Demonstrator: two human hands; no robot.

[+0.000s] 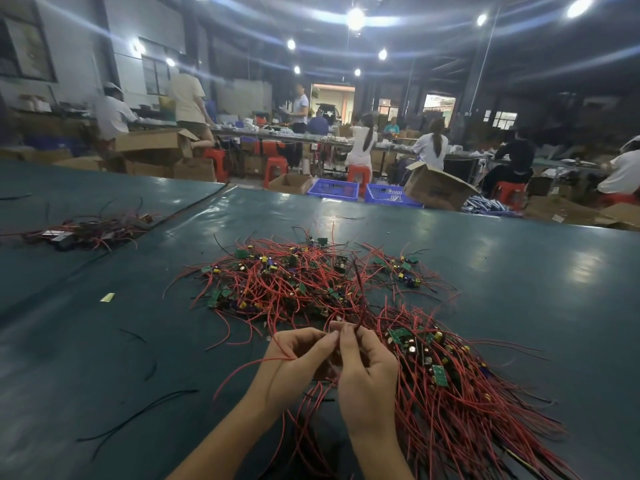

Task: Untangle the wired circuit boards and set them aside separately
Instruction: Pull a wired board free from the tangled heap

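Pinching with both, my left hand (294, 362) and right hand (369, 372) hold thin red wires (359, 306) from the tangled heap of red-wired green circuit boards (284, 282) mid-way along the dark teal table (519, 271). I should tease one lead free slowly, never yank.

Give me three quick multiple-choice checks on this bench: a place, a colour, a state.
1. Relative to the left hand and right hand, the laid-out bundle of boards lies: A to their left; B to their right; C out of frame.
2. Most wires in the tangled pile are: A red; B blue; C white.
3. Both hands are: A open and idle; B pinching wires; C out of view.
Answers: B, it fans out beside the right hand; A, red strands dominate; B, fingertips close on strands.
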